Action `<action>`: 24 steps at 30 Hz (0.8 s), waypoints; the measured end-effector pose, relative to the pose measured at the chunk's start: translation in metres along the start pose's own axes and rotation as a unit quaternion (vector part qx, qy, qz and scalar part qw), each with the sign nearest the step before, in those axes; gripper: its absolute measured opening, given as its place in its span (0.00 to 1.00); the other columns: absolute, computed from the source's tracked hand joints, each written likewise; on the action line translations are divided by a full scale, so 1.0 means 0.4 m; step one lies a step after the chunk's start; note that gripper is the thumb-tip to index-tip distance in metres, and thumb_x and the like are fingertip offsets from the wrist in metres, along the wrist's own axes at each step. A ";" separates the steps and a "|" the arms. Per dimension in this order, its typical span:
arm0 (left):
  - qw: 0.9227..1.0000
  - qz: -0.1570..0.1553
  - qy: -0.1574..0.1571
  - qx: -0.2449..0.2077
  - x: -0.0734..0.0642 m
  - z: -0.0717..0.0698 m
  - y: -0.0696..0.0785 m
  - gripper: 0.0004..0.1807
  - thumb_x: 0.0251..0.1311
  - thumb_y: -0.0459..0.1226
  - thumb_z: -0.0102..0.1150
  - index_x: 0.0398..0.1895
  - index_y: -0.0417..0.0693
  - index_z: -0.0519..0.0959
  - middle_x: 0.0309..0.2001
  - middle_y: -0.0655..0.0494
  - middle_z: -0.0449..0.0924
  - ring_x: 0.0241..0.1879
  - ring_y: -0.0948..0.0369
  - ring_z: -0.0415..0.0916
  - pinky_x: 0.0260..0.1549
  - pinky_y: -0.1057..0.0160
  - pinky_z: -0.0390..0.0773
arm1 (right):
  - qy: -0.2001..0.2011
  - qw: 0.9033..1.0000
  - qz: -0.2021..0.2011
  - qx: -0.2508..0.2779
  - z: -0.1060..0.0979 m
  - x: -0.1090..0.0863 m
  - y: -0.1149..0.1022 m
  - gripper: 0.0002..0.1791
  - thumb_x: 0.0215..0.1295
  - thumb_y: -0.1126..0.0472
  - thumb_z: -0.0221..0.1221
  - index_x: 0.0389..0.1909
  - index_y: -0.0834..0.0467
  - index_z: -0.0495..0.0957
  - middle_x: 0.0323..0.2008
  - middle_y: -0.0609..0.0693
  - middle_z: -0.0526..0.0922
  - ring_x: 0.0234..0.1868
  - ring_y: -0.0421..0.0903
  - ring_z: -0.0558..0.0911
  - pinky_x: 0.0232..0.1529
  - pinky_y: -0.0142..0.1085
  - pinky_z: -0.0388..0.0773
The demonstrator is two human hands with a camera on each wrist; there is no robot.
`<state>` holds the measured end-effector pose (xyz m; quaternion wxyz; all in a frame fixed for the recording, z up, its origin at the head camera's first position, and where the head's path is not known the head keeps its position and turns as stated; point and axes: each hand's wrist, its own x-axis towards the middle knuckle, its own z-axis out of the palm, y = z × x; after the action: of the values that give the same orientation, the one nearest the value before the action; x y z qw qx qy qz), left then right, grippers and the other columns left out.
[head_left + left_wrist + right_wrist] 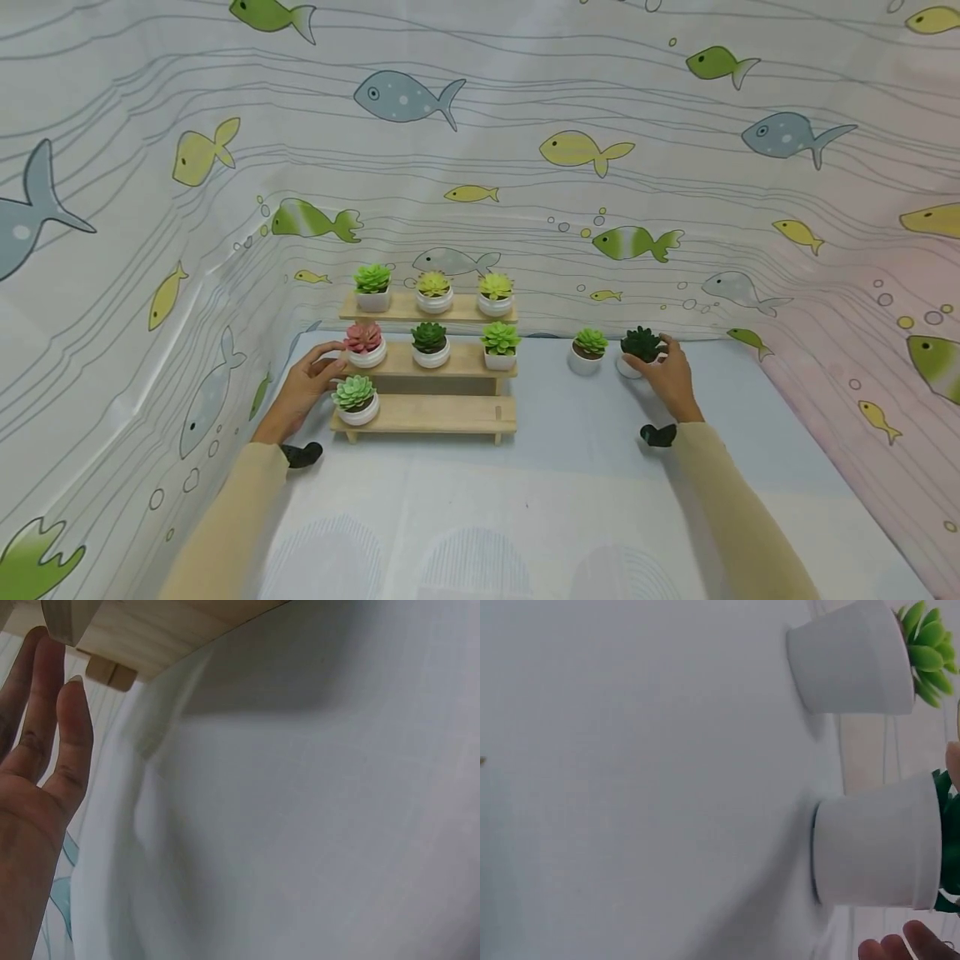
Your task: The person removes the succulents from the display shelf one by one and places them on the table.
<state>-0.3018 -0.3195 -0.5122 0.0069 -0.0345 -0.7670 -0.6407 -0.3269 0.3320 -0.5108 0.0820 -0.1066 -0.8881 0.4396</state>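
Beige sleeves (738, 517) nearest cam, plain cloth, reaching fwd over bench (570, 467) w/ pale woven cloth (315, 810) on top. R hand (670, 377) at dark green plant (641, 342), fingers curved round it, thumb one side, others opp.; how tight, can't tell. Plant's upright on bench, R of stand (442, 408), just beside light green plant (590, 340); both in smooth white pots (877, 851), round, tapered, w/ lipped rims. L hand (303, 387) by stand's L end, near red plant (363, 336); fingers loosely bent, somewhat apart, touching wood or just beside, can't tell which. Stand = 3 stepped flat boards, pale wood, w/ 7 potted plants: 3 top, 3 mid, 1 bottom L. Leaves fleshy, rosette-shaped; most pots round, 2 squarish. Backdrop (525, 208): creased sheet w/ fish.

L wrist view adds wood grain under stand + small block (111, 673). R wrist view adds pot sides, bases on bench, & lower fingertips just off dark green plant's pot; head view hides those but gets leaf tops & whole stand.
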 end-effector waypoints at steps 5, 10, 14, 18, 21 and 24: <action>1.000 0.001 -0.001 0.006 0.001 -0.002 -0.005 0.26 0.70 0.52 0.63 0.68 0.62 0.72 0.55 0.59 0.77 0.48 0.63 0.80 0.44 0.64 0.82 | 0.051 0.998 -0.025 0.017 -0.021 -0.012 -0.041 0.60 0.62 0.34 0.68 0.82 0.58 0.48 0.73 0.70 0.59 0.71 0.69 0.62 0.65 0.65 0.65; 1.000 -0.005 -0.002 0.004 0.000 -0.001 0.002 0.26 0.70 0.51 0.63 0.69 0.62 0.72 0.55 0.59 0.78 0.48 0.64 0.80 0.44 0.63 0.81 | 0.088 0.995 -0.037 0.027 -0.036 -0.024 -0.085 0.54 0.64 0.35 0.67 0.81 0.57 0.53 0.72 0.68 0.62 0.71 0.67 0.56 0.64 0.65 0.64; 1.000 -0.014 -0.005 -0.002 -0.008 0.004 0.018 0.26 0.70 0.50 0.63 0.68 0.61 0.72 0.54 0.59 0.77 0.47 0.64 0.80 0.46 0.62 0.81 | 0.089 0.995 -0.044 0.031 -0.041 -0.041 -0.124 0.51 0.65 0.37 0.66 0.80 0.55 0.55 0.71 0.66 0.65 0.69 0.67 0.60 0.62 0.63 0.67; 1.000 -0.015 -0.008 -0.002 -0.017 0.007 0.033 0.25 0.71 0.50 0.63 0.68 0.59 0.72 0.53 0.60 0.77 0.47 0.64 0.80 0.47 0.60 0.81 | 0.072 0.994 -0.071 0.034 -0.039 -0.063 -0.169 0.50 0.66 0.38 0.67 0.80 0.56 0.56 0.70 0.66 0.66 0.68 0.67 0.64 0.63 0.62 0.68; 1.000 -0.014 -0.007 0.000 -0.014 0.004 0.028 0.25 0.70 0.50 0.63 0.68 0.60 0.72 0.53 0.60 0.78 0.47 0.63 0.80 0.47 0.60 0.81 | 0.057 0.993 -0.096 0.034 -0.034 -0.077 -0.199 0.50 0.65 0.37 0.67 0.79 0.57 0.58 0.69 0.65 0.67 0.69 0.65 0.65 0.65 0.61 0.67; 1.000 -0.014 -0.003 0.006 -0.007 0.000 0.013 0.26 0.70 0.51 0.63 0.68 0.62 0.72 0.52 0.60 0.79 0.48 0.63 0.80 0.46 0.61 0.81 | 0.041 0.993 -0.111 0.031 -0.026 -0.091 -0.224 0.50 0.65 0.36 0.67 0.78 0.56 0.59 0.69 0.64 0.68 0.70 0.63 0.66 0.66 0.60 0.67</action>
<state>-0.2987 -0.3186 -0.5072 -0.0037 -0.0255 -0.7714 -0.6358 -0.2998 0.2777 -0.4350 0.1694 -0.0229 -0.8763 0.4504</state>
